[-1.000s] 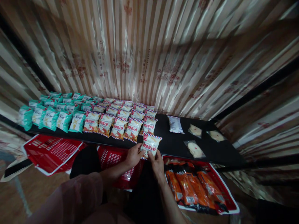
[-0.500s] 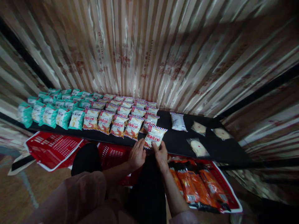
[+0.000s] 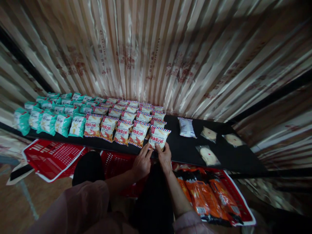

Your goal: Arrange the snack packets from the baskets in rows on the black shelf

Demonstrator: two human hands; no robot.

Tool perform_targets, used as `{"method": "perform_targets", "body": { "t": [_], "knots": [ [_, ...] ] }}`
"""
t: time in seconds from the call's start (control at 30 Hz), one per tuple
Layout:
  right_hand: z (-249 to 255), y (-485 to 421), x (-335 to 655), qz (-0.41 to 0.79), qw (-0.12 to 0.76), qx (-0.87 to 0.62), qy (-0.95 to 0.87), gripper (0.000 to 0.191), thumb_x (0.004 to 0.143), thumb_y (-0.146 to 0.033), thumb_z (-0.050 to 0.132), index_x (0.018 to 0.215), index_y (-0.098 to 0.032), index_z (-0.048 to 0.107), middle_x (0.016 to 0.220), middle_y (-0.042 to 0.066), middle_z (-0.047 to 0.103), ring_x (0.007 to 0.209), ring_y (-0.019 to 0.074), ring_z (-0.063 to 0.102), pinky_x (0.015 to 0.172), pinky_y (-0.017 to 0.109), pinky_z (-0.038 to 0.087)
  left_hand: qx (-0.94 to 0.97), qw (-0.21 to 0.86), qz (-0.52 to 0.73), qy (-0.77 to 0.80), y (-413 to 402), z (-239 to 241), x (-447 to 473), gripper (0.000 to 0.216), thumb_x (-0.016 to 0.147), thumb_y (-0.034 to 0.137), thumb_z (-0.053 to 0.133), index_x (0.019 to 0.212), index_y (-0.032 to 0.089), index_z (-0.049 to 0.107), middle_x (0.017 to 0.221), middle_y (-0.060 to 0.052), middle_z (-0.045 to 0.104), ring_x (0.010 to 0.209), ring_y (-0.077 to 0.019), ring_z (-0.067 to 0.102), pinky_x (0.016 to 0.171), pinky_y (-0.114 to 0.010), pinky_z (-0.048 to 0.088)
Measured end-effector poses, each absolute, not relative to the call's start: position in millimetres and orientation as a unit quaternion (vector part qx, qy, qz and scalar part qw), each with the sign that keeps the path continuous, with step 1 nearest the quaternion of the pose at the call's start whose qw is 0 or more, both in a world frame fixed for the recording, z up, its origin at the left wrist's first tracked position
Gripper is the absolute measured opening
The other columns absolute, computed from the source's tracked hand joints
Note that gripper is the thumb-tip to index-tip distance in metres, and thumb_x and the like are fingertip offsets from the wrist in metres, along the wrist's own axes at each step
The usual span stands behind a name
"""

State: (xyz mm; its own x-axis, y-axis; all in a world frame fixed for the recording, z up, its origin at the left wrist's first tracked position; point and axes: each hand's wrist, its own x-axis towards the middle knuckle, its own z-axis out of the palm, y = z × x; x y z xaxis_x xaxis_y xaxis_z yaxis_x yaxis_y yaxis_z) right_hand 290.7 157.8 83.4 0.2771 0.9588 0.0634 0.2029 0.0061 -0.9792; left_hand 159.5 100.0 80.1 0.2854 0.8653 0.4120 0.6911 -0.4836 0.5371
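Note:
A white-and-orange snack bag (image 3: 158, 136) with red lettering stands at the right end of the front row on the black shelf (image 3: 181, 151). My right hand (image 3: 164, 159) pinches its lower edge, thumb on the printed face. My left hand (image 3: 142, 164) has its fingers closed at the bag's lower left corner; their tips are partly hidden. To the left stands a matching snack bag (image 3: 138, 133), with several more of that kind beside and behind it in rows. Right of the held bag, a pale snack bag (image 3: 186, 127) lies on the shelf by itself.
Teal snack bags (image 3: 48, 122) fill the shelf's left end. Flat clear packets (image 3: 208, 155) with round pale contents lie at the right. Below sit a red basket (image 3: 52, 157) and another holding orange packages (image 3: 202, 195). A striped curtain (image 3: 136, 48) hangs behind.
Both hands have moved slightly up and left with the snack bag, bringing it against the end of the front row. The view has shifted a little.

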Motion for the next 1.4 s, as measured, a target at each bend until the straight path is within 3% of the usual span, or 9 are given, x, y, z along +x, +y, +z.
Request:
{"method": "perform_targets", "body": {
  "t": [0.37,0.6,1.03,1.27,1.4],
  "knots": [
    [69.7,171.3,292.6,0.225,0.481,-0.638,-0.557,0.053,0.073,-0.06,0.054,0.103,-0.018,0.063,0.111,0.014,0.053,0.106,0.0278,0.046,0.095,0.044,0.037,0.814,0.081,0.337,0.467,110.5,63.3,151.0,0.052,0.083,0.006,0.032,0.134,0.005,0.039,0.145,-0.022,0.033,0.14,-0.0282,0.02,0.107,-0.052,0.036],
    [66.1,173.2,296.8,0.221,0.472,-0.626,-0.58,0.054,0.075,-0.059,0.052,0.107,-0.018,0.063,0.119,0.014,0.05,0.114,0.0279,0.043,0.1,0.045,0.033,0.838,0.047,0.307,0.448,114.0,68.1,147.3,0.046,0.085,0.009,0.032,0.128,0.0,0.046,0.142,-0.025,0.037,0.139,-0.0294,0.02,0.106,-0.049,0.038],
    [63.1,180.1,300.8,0.235,0.456,-0.613,-0.601,0.052,0.075,-0.057,0.054,0.109,-0.018,0.062,0.121,0.014,0.054,0.114,0.0273,0.046,0.099,0.045,0.035,0.881,-0.026,0.244,0.404,126.3,62.8,134.9,0.046,0.086,0.01,0.033,0.129,0.004,0.047,0.141,-0.017,0.042,0.14,-0.0267,0.02,0.105,-0.045,0.037],
    [71.7,173.9,302.7,0.263,0.481,-0.605,-0.577,0.06,0.071,-0.057,0.06,0.116,-0.018,0.057,0.121,0.013,0.057,0.114,0.0268,0.049,0.101,0.045,0.036,0.899,-0.043,0.257,0.351,132.0,70.6,136.9,0.037,0.089,0.012,0.034,0.119,0.007,0.055,0.138,-0.015,0.047,0.138,-0.0247,0.027,0.106,-0.041,0.038],
    [78.2,174.0,307.5,0.32,0.512,-0.604,-0.52,0.056,0.076,-0.055,0.055,0.117,-0.017,0.057,0.121,0.013,0.059,0.111,0.0243,0.054,0.096,0.04,0.041,0.906,-0.049,0.257,0.334,135.2,70.5,139.5,0.036,0.089,0.012,0.036,0.12,0.008,0.054,0.14,-0.014,0.046,0.137,-0.0239,0.028,0.106,-0.041,0.039]
  ]
}}
